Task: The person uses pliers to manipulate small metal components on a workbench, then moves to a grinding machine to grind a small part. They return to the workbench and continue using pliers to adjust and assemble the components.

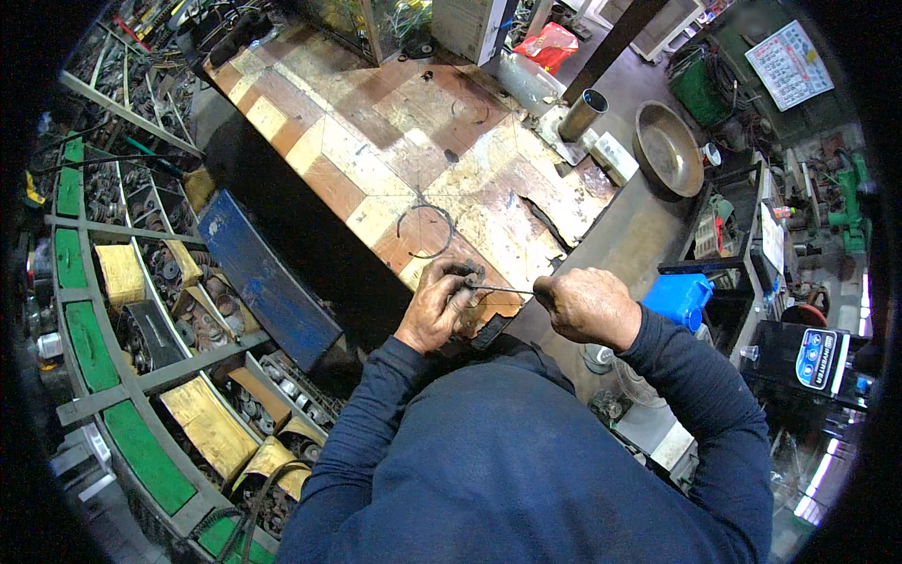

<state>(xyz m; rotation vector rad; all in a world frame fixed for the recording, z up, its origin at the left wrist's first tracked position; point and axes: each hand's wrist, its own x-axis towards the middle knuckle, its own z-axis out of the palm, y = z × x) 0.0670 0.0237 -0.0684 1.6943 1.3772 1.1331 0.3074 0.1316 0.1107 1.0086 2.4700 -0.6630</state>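
Over the near end of the worn, patterned tabletop (376,141), my left hand (434,308) pinches a small dark part (474,279), mostly covered by the fingers. My right hand (592,305) is closed around the handle of what looks like a screwdriver (503,289). Its thin shaft points left and its tip meets the small part between my left fingertips. The handle is largely hidden in the fist. Just beyond my left hand, a thin dark open ring (425,231) lies flat on the tabletop.
The tabletop's right edge is broken and jagged. Beyond it stand a metal cylinder (583,115) and a round metal basin (669,148). A blue jug (678,299) is near my right forearm. At left are a blue panel (268,282) and a green-edged rack (91,348) of metal parts.
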